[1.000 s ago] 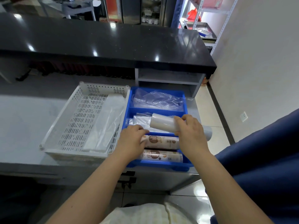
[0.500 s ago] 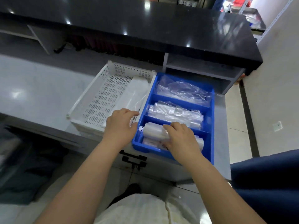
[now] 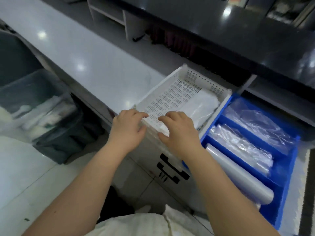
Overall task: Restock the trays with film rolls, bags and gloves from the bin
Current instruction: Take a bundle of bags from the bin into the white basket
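Observation:
A white perforated tray (image 3: 180,89) sits on the grey counter with a clear plastic pack (image 3: 199,106) lying along its right side. Both hands rest on its near rim with fingers spread: my left hand (image 3: 127,126) at the near left corner, my right hand (image 3: 177,132) just to the right of it. Neither holds an item. Beside it stands a blue divided tray (image 3: 288,164). A film roll (image 3: 238,176) lies in its nearest compartment, and clear bags (image 3: 242,142) fill the middle one and more clear bags (image 3: 257,121) the far one.
A clear plastic bin (image 3: 37,106) with white supplies sits on the floor to the left, under the counter edge. A black raised countertop (image 3: 221,31) runs behind the trays, with open shelves (image 3: 109,12) beneath it. Black drawer handles (image 3: 172,169) show below the trays.
My right hand has let go of the film roll, which now lies in the blue tray's near compartment. Both hands moved left onto the white tray's near rim. The view swung left and down.

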Demonstrator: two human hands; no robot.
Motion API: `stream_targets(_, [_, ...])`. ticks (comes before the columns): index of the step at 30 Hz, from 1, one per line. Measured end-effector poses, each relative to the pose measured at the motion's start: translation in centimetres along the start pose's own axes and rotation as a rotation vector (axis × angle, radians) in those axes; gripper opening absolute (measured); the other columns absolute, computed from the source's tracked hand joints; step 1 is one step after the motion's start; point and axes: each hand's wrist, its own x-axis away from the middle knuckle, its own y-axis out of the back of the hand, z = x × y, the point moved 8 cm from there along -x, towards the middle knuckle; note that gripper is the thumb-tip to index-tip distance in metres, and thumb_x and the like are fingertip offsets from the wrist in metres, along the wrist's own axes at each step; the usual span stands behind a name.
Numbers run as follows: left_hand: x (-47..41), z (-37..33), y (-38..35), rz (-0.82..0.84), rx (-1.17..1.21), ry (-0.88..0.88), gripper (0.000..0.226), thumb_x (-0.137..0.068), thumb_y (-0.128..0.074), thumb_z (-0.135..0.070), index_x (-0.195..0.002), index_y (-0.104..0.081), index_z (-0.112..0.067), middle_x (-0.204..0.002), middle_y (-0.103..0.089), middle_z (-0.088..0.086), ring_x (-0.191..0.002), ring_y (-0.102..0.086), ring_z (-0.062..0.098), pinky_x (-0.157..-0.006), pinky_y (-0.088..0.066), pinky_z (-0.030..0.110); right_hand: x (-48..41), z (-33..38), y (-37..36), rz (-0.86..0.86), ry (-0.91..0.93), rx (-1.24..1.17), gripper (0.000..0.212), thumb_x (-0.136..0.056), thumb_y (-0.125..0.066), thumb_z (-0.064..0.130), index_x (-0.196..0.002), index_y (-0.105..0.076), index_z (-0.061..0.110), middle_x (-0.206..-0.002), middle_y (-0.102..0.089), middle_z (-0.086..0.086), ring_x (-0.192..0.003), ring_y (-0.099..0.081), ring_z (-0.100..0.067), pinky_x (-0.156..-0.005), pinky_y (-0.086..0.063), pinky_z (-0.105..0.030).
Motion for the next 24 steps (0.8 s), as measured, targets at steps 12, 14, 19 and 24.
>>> stream_targets(12, [0.4, 32.8, 15.3, -0.212, -0.133, 0.372, 0.037, -0.082, -0.063, -0.033, -0.119, -0.061, -0.03, -0.116, -0.061, 0.0, -0.109, -0.049, 0.028, -0.087, -0.042, 0.042, -20.9, 28.4, -11.4, 0.11, 0.409, 0.05, 0.04, -0.083, -0.062, 0.035, -0.12, -0.057, 0.02, -0.115, -0.058, -0.003, -0.107, -0.05, -0.03, -0.087, -0.039, -0.039])
stream_targets(14, [0.9, 38.2, 17.4, -0.219, -0.16, 0.442, 0.037, -0.081, -0.063, -0.033, -0.118, -0.061, -0.03, -0.117, -0.061, 0.002, -0.108, -0.05, 0.029, -0.086, -0.042, 0.042, -24.0, 32.6, -13.4, 0.135, 0.457, 0.044, 0.043, -0.082, -0.063, 0.035, -0.123, -0.056, 0.021, -0.118, -0.056, -0.002, -0.111, -0.048, -0.03, -0.09, -0.04, -0.04])
stream_targets(19, [1.7, 49.0, 20.4, -0.217, -0.111, 0.603, 0.038, -0.085, -0.062, -0.034, -0.123, -0.059, -0.029, -0.124, -0.058, 0.003, -0.111, -0.049, 0.029, -0.089, -0.041, 0.042, -30.6, 40.5, -17.4, 0.177, 0.525, 0.002, 0.042, -0.085, -0.063, 0.036, -0.124, -0.054, 0.024, -0.122, -0.055, 0.002, -0.114, -0.046, -0.024, -0.097, -0.041, -0.041])
stream_targets(24, [0.8, 57.2, 20.8, -0.247, -0.028, 0.736, 0.037, -0.085, -0.063, -0.03, -0.122, -0.059, -0.028, -0.124, -0.059, 0.001, -0.114, -0.047, 0.027, -0.092, -0.04, 0.041, -37.5, 44.7, -21.9, 0.256, 0.553, -0.029, 0.042, -0.086, -0.063, 0.03, -0.127, -0.055, 0.024, -0.125, -0.055, 0.001, -0.116, -0.046, -0.024, -0.096, -0.041, -0.04])
